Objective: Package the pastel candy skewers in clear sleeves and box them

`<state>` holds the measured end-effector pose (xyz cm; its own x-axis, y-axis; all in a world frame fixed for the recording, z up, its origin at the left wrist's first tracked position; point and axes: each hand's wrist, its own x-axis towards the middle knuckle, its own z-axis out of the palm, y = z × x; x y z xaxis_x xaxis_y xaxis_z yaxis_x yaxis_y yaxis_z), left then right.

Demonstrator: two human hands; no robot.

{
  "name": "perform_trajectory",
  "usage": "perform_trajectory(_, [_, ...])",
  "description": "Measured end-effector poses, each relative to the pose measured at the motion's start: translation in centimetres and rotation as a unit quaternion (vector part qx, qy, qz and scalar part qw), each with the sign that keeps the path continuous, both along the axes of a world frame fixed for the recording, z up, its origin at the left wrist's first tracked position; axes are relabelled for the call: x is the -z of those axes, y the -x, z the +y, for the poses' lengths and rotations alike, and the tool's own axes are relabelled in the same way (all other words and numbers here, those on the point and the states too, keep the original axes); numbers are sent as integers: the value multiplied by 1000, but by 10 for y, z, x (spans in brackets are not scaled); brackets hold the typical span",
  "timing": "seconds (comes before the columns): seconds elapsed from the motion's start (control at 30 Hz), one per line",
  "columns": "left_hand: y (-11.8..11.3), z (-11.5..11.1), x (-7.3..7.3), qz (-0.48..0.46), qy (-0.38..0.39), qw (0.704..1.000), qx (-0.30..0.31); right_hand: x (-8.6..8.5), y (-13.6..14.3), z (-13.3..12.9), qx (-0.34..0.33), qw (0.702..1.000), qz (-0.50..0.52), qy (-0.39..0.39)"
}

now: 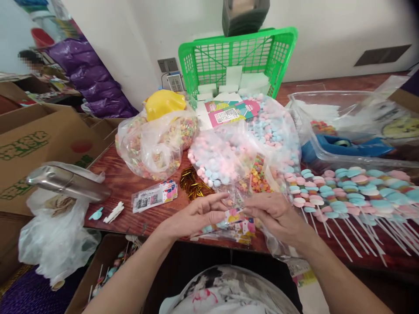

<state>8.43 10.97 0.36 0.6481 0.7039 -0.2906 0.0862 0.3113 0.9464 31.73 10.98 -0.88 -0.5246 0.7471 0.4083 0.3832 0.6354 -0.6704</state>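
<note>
Near the table's front edge my left hand point(199, 214) and my right hand point(278, 213) face each other over a small clear printed packet point(233, 216). The packet lies between my left thumb and fingers, which are bent round its left end. My right fingers pinch its right end. Beneath the hands is a pile of printed packets point(244, 231). Just beyond them are a bag of pink and blue candies point(216, 152) and an open bag of small orange and yellow candies point(260, 176). Gold twist ties point(193, 183) lie beyond my left hand.
Candy skewers on white sticks point(356, 192) cover the right side, before a clear plastic bin point(347, 152). A green basket point(235, 52) stands at the back. Left are a steel flask point(68, 183), stacked packets point(153, 196) and cardboard boxes point(42, 144). A person point(32, 61) is far left.
</note>
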Motion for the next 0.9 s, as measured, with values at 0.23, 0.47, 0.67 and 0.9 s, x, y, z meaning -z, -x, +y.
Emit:
perform_trajectory(0.23, [-15,-8,34,-1,58,990,-132,12,20,4,131,981,138,30])
perform_trajectory(0.47, [-36,-28,38,80,-231,944,-221,49,49,-28,200,955,206,78])
perform_trajectory(0.67, [-28,-39,33,50,-56,984,-162,38,63,-23,184,963,187,-55])
perform_trajectory(0.9, [-12,-31,36,-80,98,979,-163,33,65,-32,182,964,142,-128])
